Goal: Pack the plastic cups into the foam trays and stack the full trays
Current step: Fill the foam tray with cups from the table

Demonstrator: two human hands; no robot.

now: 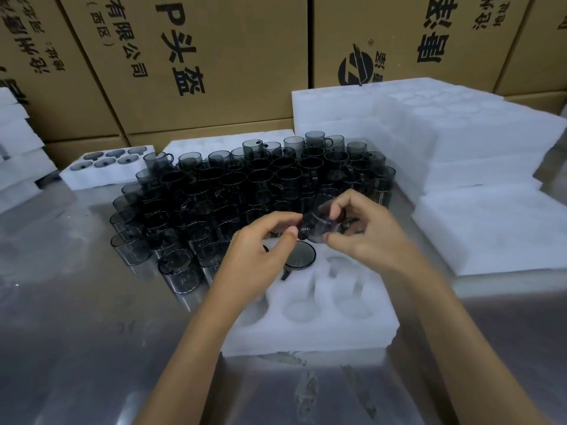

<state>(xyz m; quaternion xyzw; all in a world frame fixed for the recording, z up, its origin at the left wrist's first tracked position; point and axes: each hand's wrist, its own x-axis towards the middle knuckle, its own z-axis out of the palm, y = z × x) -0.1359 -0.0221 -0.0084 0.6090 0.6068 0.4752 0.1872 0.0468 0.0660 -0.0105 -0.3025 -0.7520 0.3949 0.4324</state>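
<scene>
A white foam tray [310, 329] with round pockets lies on the metal table just in front of me. One smoky grey plastic cup [300, 256] sits in a far pocket of it. Above that pocket both hands hold another smoky cup [319, 225]: my right hand [365, 234] pinches it with thumb and fingers, and my left hand [260, 253] pinches its left edge. Behind the tray stands a big cluster of loose smoky cups [245, 182], several of them stacked.
A filled foam tray [92, 179] lies at the back left. Stacks of foam trays [491, 216] rise at the right and at the far left edge [15, 148]. Cardboard boxes [199, 56] wall off the back. The steel table [76, 332] shines in the foreground.
</scene>
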